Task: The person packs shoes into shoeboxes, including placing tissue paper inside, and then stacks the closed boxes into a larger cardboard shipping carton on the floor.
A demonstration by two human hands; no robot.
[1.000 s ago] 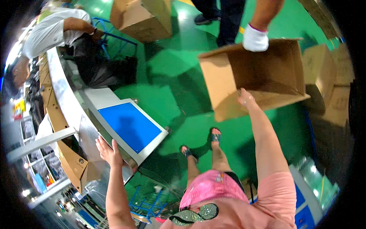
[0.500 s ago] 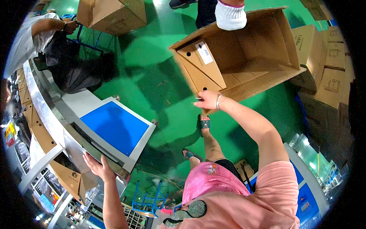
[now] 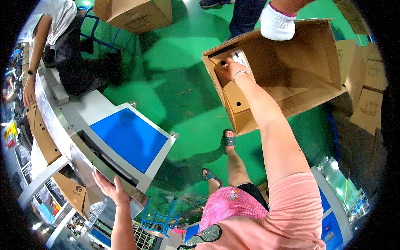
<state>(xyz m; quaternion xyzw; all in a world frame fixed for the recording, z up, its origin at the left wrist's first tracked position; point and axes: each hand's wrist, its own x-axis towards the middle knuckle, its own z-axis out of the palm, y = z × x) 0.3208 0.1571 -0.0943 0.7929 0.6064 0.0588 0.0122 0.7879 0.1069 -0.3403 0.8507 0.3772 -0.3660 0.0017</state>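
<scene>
A large open carton [image 3: 291,89] sits tilted in front of me on the right. Inside its left end lies a flat brown cardboard box [image 3: 236,93] with round holes and a white label. My right hand [image 3: 235,71] reaches over it, fingers curled at the upper hole and partly covering the label; some fingertips are hidden. On the left, my left hand [image 3: 110,189] is open, fingers spread, beside the metal edge of the conveyor [image 3: 79,150], holding nothing. A co-worker's white-cuffed wrist [image 3: 277,25] hangs over the carton's far edge.
Another co-worker's hand [image 3: 29,91] touches the row of brown boxes [image 3: 46,133] on the conveyor. A blue-topped platform [image 3: 129,137] stands at left centre. Stacked cartons [image 3: 366,104] stand at the right, and another carton [image 3: 137,16] at the back. A blue stool [image 3: 160,216] is below.
My right hand has moved from the carton's near corner up onto the box inside. The co-worker on the left has lowered an arm to the boxes on the conveyor. My left hand stays open.
</scene>
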